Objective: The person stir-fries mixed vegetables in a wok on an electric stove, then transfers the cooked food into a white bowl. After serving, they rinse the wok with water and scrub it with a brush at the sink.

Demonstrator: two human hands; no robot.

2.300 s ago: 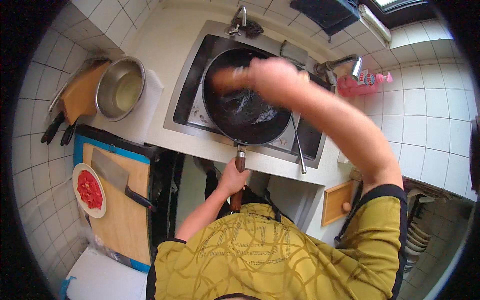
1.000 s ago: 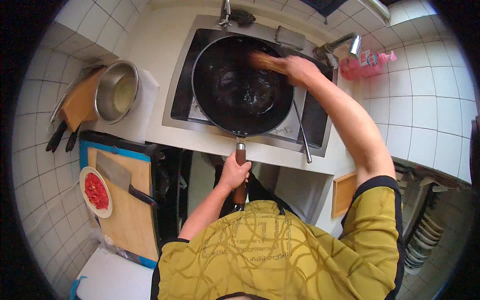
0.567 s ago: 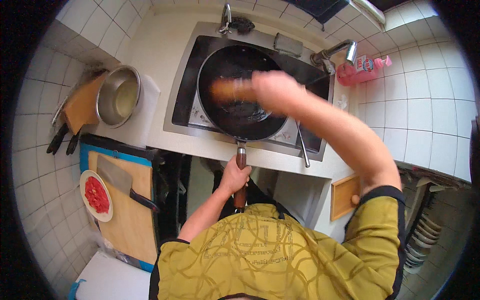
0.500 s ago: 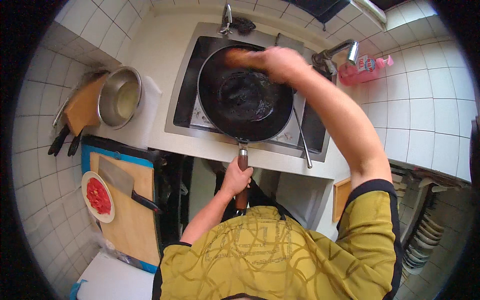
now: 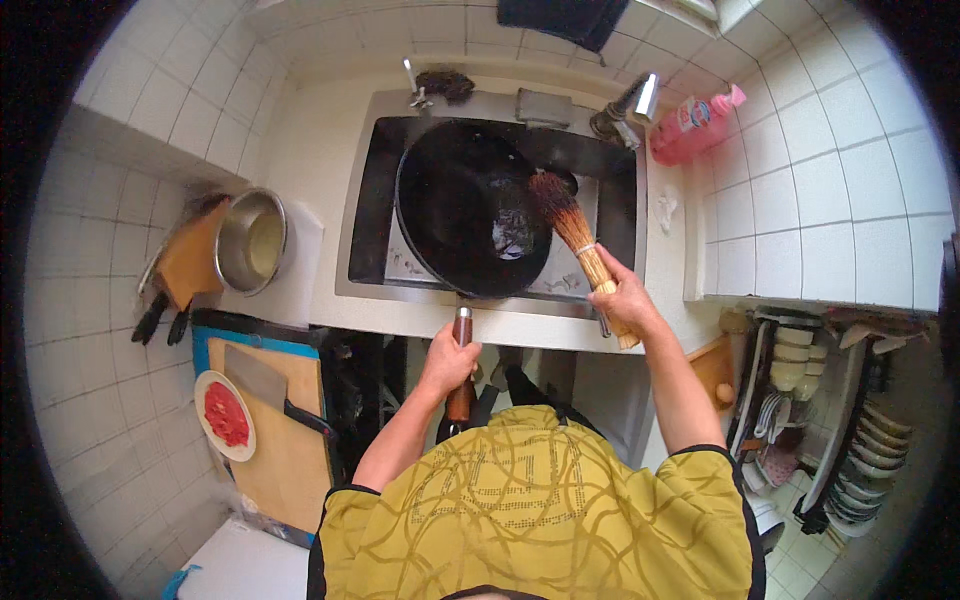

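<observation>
A black wok (image 5: 460,200) rests tilted over the metal sink (image 5: 352,262), its inside wet and shiny. My left hand (image 5: 448,362) is closed round the wok's wooden handle (image 5: 461,400), at the sink's front edge. My right hand (image 5: 622,297) grips a bamboo wok brush (image 5: 585,250) by its bound lower part. The brush's dark bristles point up and left, beside the wok's right rim. Part of a metal utensil shows by the right hand, mostly hidden.
A steel bowl (image 5: 250,241) stands on the left counter. Below it a cleaver (image 5: 258,382) and a plate of red meat (image 5: 226,414) lie on a cutting board (image 5: 283,455). A faucet (image 5: 625,108) and a pink pump bottle (image 5: 693,128) are at the back right. Dishes (image 5: 868,465) fill a rack at right.
My right hand has come out of the wok, moving right and toward me with the brush. The wok now leans more to the left. My left hand keeps its grip.
</observation>
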